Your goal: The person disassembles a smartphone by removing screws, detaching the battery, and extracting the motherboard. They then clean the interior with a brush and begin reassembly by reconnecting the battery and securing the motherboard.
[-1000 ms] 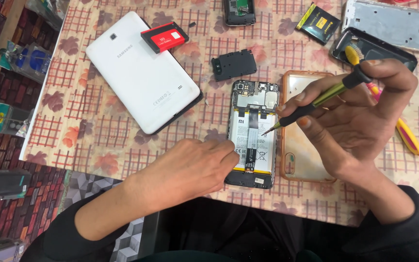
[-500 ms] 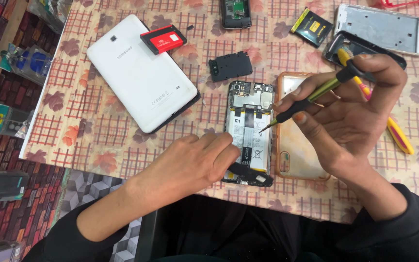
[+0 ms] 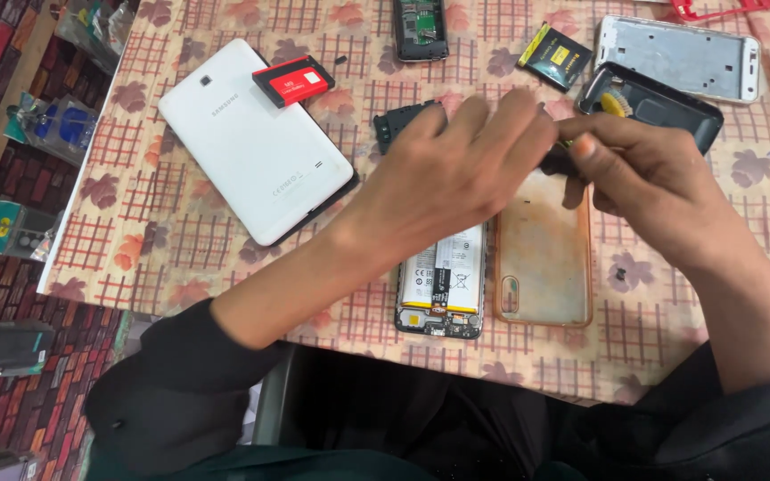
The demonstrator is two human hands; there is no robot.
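Note:
An opened phone [image 3: 443, 285] lies back-up near the table's front edge, its white battery showing; its upper half is hidden under my left hand [image 3: 456, 169]. That hand reaches across it, fingers together, fingertips meeting my right hand [image 3: 652, 183]. My right hand is closed on a screwdriver [image 3: 556, 160], of which only a dark stretch and a bit of green show between the two hands. Whether the left fingers pinch anything is hidden. A clear orange-tinted case [image 3: 545, 258] lies just right of the phone.
On the checked tablecloth lie a white tablet [image 3: 251, 142] with a red battery [image 3: 294, 82] on it, a black cover piece [image 3: 394, 125], a dark phone [image 3: 421, 27], a yellow-black battery [image 3: 556, 55], a silver frame [image 3: 679, 55], a black back cover [image 3: 670, 107] and small loose screws [image 3: 621, 272]. The table's edge runs along the left.
My left hand left the phone's lower end and rose over its top to meet my right hand. The right hand lifted the screwdriver off the phone.

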